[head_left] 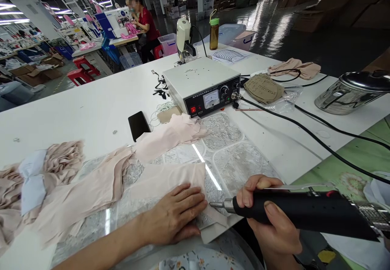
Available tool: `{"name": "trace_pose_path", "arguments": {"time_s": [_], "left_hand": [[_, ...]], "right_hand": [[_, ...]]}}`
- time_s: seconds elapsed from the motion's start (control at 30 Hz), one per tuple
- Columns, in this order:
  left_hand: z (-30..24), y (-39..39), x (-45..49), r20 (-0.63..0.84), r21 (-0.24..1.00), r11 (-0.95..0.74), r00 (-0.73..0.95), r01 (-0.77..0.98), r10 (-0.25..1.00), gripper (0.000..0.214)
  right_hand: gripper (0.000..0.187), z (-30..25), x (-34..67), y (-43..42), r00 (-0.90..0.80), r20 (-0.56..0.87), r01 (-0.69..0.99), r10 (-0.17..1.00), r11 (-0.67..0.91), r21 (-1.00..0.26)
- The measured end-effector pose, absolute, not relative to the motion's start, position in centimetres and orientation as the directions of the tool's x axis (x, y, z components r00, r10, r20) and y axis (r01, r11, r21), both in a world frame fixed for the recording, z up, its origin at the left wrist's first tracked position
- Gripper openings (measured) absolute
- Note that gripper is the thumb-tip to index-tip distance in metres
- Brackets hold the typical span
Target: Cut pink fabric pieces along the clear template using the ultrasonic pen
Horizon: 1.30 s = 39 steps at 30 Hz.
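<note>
A long white bench (pixel 76 111) runs through a factory hall with a glossy dark floor; a person in red (pixel 146 22) sits far back at a sewing machine. A white metal control box (pixel 202 83) with a dial meter feeds a black cable (pixel 304 134). Near it lie a phone (pixel 138 125) and a shiny steel pot (pixel 350 91). A clear plate (pixel 237 160) covers lacy patterns at the near edge. The left hand (pixel 173 217), its grip open, presses flat on a soft pale-pink fabric piece (pixel 164 178). The right hand (pixel 268 221) has its grip closed around a matte black handheld tool (pixel 304 213), the metal tip touching the fabric just beside the left fingers.
</note>
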<state>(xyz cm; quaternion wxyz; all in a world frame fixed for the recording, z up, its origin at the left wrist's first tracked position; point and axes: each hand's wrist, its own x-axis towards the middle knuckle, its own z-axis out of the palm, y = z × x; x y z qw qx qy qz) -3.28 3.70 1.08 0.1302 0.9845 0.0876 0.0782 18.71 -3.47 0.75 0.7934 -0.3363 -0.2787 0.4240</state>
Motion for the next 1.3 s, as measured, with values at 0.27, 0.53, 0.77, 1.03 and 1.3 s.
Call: {"name": "trace_pose_path", "arguments": {"time_s": [0.27, 0.53, 0.77, 1.03, 1.3], "left_hand": [[1.1, 3.7, -3.2, 0.135, 0.287, -0.946, 0.971, 0.153, 0.198, 0.046], [1.0, 3.8, -3.3, 0.123, 0.287, -0.945, 0.972, 0.157, 0.199, 0.046], [0.8, 3.7, -3.4, 0.123, 0.269, -0.951, 0.974, 0.151, 0.189, 0.046], [0.9, 3.7, -3.4, 0.111, 0.239, -0.958, 0.976, 0.155, 0.186, 0.044], [0.7, 3.5, -3.4, 0.134, 0.237, -0.958, 0.971, 0.164, 0.2, 0.043]], "right_hand": [[0.011, 0.6, 18.6, -3.3, 0.476, 0.167, -0.496, 0.864, 0.42, -0.76], [0.012, 1.3, 19.7, -4.6, 0.51, 0.137, -0.49, 0.849, 0.418, -0.765], [0.015, 1.0, 19.9, -6.2, 0.512, 0.16, -0.399, 0.844, 0.398, -0.826], [0.012, 1.3, 19.6, -6.1, 0.504, 0.173, -0.367, 0.846, 0.391, -0.844], [0.011, 1.5, 19.5, -6.3, 0.502, 0.152, -0.371, 0.851, 0.371, -0.851]]}}
